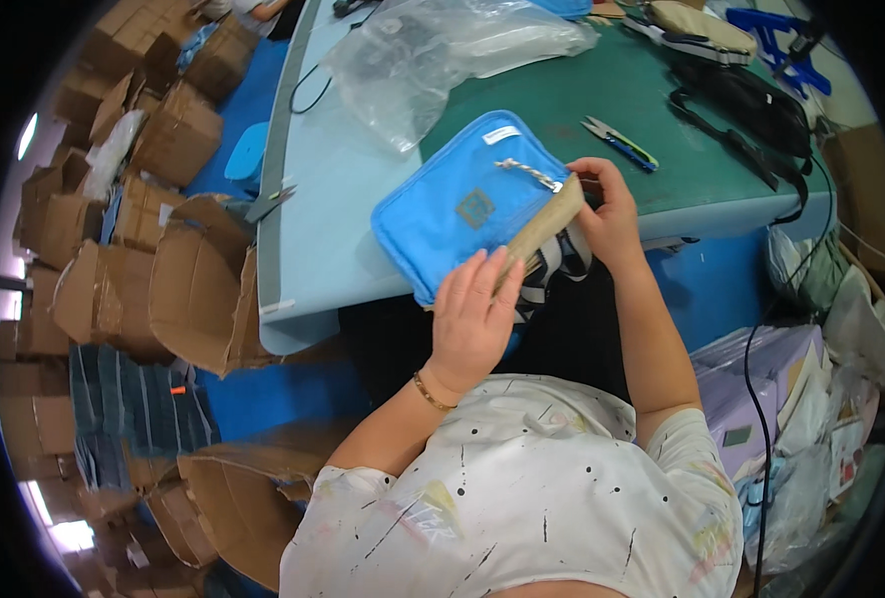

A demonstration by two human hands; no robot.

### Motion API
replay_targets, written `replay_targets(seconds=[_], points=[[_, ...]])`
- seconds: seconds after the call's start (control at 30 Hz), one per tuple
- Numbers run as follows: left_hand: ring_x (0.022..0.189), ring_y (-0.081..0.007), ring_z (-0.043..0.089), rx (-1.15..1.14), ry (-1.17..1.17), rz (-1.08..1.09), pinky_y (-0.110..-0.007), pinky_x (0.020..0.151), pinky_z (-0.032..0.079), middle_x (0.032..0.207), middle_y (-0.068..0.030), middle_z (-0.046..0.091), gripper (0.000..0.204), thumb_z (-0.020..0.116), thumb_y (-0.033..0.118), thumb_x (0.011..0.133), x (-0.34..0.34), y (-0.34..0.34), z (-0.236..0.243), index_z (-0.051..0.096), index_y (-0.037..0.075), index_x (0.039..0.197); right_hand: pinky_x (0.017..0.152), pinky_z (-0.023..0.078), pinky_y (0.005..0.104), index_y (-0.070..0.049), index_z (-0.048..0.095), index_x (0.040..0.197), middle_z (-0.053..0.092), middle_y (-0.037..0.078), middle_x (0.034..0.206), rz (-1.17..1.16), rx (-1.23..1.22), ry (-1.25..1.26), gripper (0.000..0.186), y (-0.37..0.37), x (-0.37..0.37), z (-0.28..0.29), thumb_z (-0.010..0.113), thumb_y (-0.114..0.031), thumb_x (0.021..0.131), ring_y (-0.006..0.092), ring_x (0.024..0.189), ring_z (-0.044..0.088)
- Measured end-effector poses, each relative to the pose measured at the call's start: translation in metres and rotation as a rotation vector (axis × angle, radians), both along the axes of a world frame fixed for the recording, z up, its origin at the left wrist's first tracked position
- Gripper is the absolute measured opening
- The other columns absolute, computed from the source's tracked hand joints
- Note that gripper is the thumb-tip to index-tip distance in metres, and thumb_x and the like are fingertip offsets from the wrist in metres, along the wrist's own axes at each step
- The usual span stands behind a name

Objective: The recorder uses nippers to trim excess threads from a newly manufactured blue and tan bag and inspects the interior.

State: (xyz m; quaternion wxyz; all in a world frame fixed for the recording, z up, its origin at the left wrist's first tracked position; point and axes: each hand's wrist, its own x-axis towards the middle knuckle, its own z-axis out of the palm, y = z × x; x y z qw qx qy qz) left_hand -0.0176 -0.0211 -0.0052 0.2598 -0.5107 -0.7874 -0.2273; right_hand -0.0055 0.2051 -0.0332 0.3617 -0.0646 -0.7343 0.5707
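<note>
A flat blue fabric bag (447, 189) with rounded corners lies tilted at the table's near edge. It bears a small square patch, a white label and a twisted cord pull. Along its near side runs a beige band (544, 224), and a black-and-white striped strap (567, 254) hangs below that. My left hand (474, 314) grips the band's lower left end, fingers on top. At the upper right corner, my right hand (607, 209) pinches the band's other end. Thread snips (620, 145) rest on the green mat beyond my right hand.
Clear plastic film (433, 60) lies across the far table. A black bag with straps (746, 115) and a beige pouch (697, 30) sit at the far right. Scissors (269, 203) lie at the left edge. Cardboard boxes (114, 289) crowd the left; plastic-wrapped goods (761, 389) stand right.
</note>
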Motion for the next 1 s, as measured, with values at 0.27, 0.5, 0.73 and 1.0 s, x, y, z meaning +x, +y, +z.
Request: replay_targets(seconds=[0.27,0.5,0.73,1.0], points=[[0.108,-0.0206,0.054,0.048,0.06,-0.109,-0.036,0.099,0.035,0.112,-0.0004,0.061,0.024,0.065,0.012,0.079,0.023,-0.033,-0.027,0.069,0.017,0.102,0.085,0.048,0.0296,-0.006,0.052,0.106,0.056,0.004,0.102,0.035,0.01,0.012,0.027,0.0,0.0,-0.007,0.06,0.005,0.082,0.0144,0.097,0.056],[0.093,-0.0288,0.051,0.264,-0.167,0.009,-0.038,0.081,0.043,0.102,-0.0111,0.05,0.037,0.075,0.002,0.067,0.023,-0.058,-0.044,0.058,0.007,0.1,0.087,0.047,0.0299,-0.006,0.052,0.107,0.056,0.005,0.105,0.076,0.025,0.019,0.029,0.003,0.004,-0.004,0.06,0.006,0.081,0.0152,0.099,0.056],[0.09,-0.0274,0.051,0.356,-0.198,0.081,-0.036,0.077,0.044,0.098,-0.0115,0.05,0.046,0.075,-0.004,0.065,-0.009,-0.065,-0.041,0.052,0.006,0.103,0.087,0.047,0.0313,-0.006,0.049,0.1,0.055,0.009,0.107,0.05,0.076,0.083,0.028,0.002,0.0,-0.01,0.06,0.008,0.078,0.0179,0.099,0.056],[0.088,-0.0265,0.051,0.437,-0.369,0.077,-0.034,0.076,0.044,0.095,-0.0103,0.051,0.033,0.076,-0.002,0.063,-0.006,-0.057,-0.031,0.058,0.006,0.089,0.084,0.047,0.0305,-0.005,0.052,0.102,0.054,0.01,0.106,0.032,0.221,0.156,0.033,0.0,0.001,-0.009,0.058,0.013,0.075,0.0213,0.098,0.056]])
